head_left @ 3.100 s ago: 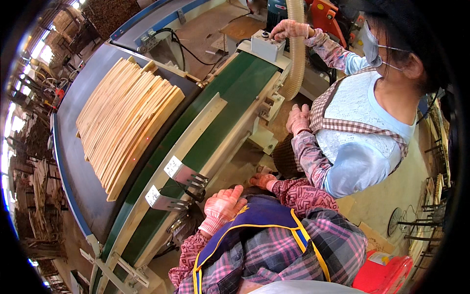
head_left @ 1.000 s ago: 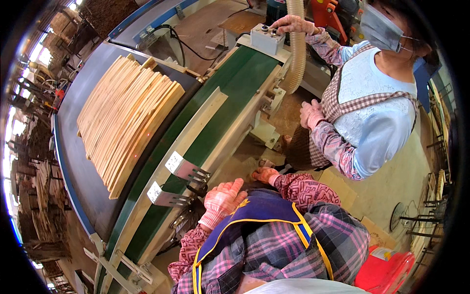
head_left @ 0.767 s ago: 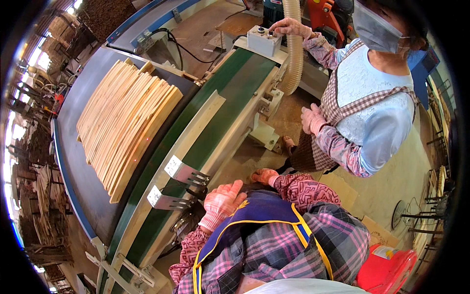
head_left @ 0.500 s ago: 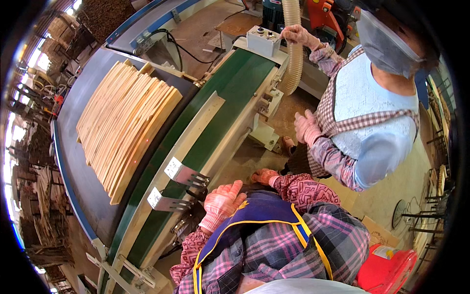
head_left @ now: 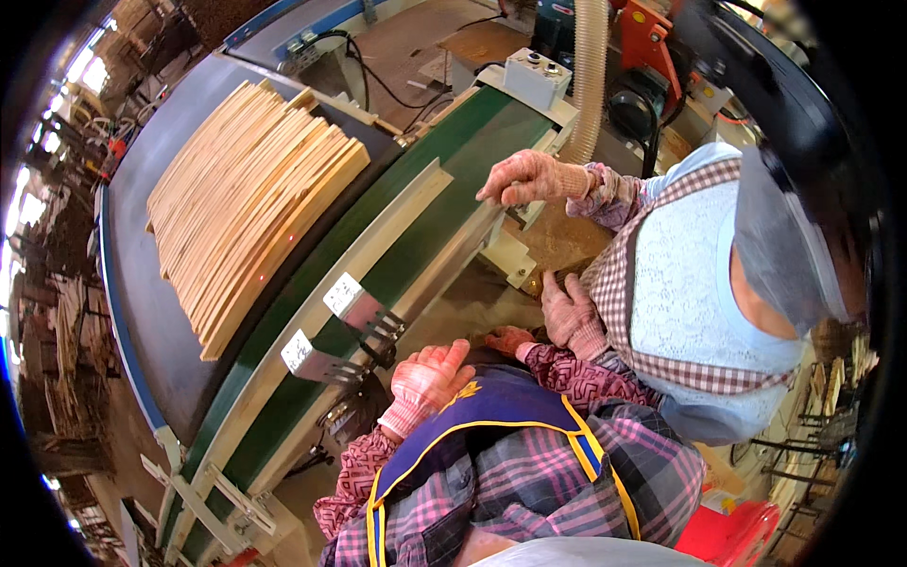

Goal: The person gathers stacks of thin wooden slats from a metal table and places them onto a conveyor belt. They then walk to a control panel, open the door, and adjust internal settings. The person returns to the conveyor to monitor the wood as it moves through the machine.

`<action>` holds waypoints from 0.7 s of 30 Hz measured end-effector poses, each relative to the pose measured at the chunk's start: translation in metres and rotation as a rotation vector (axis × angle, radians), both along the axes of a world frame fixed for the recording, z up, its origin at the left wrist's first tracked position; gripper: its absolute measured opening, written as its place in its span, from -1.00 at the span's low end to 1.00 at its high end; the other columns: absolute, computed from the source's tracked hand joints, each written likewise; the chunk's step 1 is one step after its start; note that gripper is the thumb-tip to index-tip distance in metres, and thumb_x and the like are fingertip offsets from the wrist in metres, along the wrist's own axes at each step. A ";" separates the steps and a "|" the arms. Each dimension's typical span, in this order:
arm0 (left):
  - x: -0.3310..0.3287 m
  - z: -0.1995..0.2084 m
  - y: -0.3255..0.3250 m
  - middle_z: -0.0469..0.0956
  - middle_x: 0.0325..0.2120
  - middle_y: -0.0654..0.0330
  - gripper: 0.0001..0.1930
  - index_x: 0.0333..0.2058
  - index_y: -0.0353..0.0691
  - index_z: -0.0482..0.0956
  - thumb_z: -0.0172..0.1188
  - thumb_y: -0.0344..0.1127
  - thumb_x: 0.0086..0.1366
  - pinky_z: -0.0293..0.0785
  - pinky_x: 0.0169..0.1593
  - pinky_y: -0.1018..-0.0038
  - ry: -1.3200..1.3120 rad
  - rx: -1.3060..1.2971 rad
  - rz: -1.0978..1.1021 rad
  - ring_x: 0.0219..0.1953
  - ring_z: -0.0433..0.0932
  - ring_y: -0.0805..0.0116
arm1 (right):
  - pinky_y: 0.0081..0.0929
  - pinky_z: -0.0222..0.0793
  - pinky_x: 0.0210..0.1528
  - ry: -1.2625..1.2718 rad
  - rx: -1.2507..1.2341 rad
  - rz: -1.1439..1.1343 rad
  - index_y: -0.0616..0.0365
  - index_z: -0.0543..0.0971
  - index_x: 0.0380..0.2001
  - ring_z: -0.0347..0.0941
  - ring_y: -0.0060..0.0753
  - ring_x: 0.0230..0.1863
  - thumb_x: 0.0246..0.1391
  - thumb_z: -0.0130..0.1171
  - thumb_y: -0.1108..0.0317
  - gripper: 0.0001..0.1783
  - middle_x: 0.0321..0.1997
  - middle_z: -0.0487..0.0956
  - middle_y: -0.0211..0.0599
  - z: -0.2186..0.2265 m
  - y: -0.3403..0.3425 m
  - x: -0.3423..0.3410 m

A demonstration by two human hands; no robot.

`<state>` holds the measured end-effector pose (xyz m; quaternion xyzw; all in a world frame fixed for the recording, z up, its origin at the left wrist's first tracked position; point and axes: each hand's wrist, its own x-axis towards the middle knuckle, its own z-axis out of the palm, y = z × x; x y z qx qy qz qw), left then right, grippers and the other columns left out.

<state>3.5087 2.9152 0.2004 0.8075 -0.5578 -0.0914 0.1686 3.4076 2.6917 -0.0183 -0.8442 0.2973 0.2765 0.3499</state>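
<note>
My left hand (head_left: pixel 430 383), in a pinkish knit glove, is held just in front of my dark blue apron (head_left: pixel 472 406) with its fingers outstretched and nothing in them. My right hand (head_left: pixel 510 340) is gloved too and sits low near the apron's far edge, its fingers loosely extended and partly hidden. Nearest to my left hand are two metal brackets with slotted ends, the upper bracket (head_left: pixel 364 310) and the lower bracket (head_left: pixel 323 359), fixed to the rail of a green conveyor belt (head_left: pixel 402 274). Neither hand touches the belt.
A stack of thin wooden strips (head_left: pixel 250 203) lies on a grey curved conveyor (head_left: pixel 156 283). A co-worker (head_left: pixel 709 255) stands at the right, one gloved hand (head_left: pixel 529 180) over the belt's edge. Beyond are a control box (head_left: pixel 537 77), a ribbed hose (head_left: pixel 588 85) and a red stool (head_left: pixel 732 529).
The co-worker's hand has left the control box and come nearer, over the belt's edge. Their other hand and body have come closer to me. My own hands have hardly moved.
</note>
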 end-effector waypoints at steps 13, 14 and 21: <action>-0.049 -0.029 0.057 0.61 -0.29 0.15 -0.60 0.01 -0.02 0.50 0.11 0.01 0.27 0.59 -0.24 0.15 0.209 0.088 -0.015 -0.20 0.62 0.08 | -0.35 0.36 0.21 -0.462 0.352 0.602 0.16 0.42 0.20 0.41 -0.22 0.20 0.18 0.12 -0.15 -0.30 0.23 0.45 -0.18 0.117 -0.040 0.027; -0.052 -0.033 0.038 0.62 -0.34 0.17 -0.63 -0.04 -0.01 0.52 0.13 -0.02 0.23 0.59 -0.29 0.15 0.185 0.032 -0.160 -0.24 0.63 0.09 | -0.35 0.36 0.23 -0.422 0.406 0.665 0.19 0.36 0.24 0.37 -0.24 0.25 0.16 0.15 -0.18 -0.22 0.28 0.40 -0.19 0.223 -0.103 0.065; -0.093 -0.045 0.043 0.56 -0.50 0.18 -0.70 -0.29 -0.08 0.52 0.16 0.00 0.15 0.54 -0.35 0.11 0.179 -0.081 0.033 -0.36 0.60 0.10 | -0.46 0.40 0.08 -0.767 0.464 0.732 0.16 0.52 0.16 0.47 -0.39 0.09 0.26 0.21 0.18 -0.53 0.17 0.52 -0.20 0.305 -0.099 0.161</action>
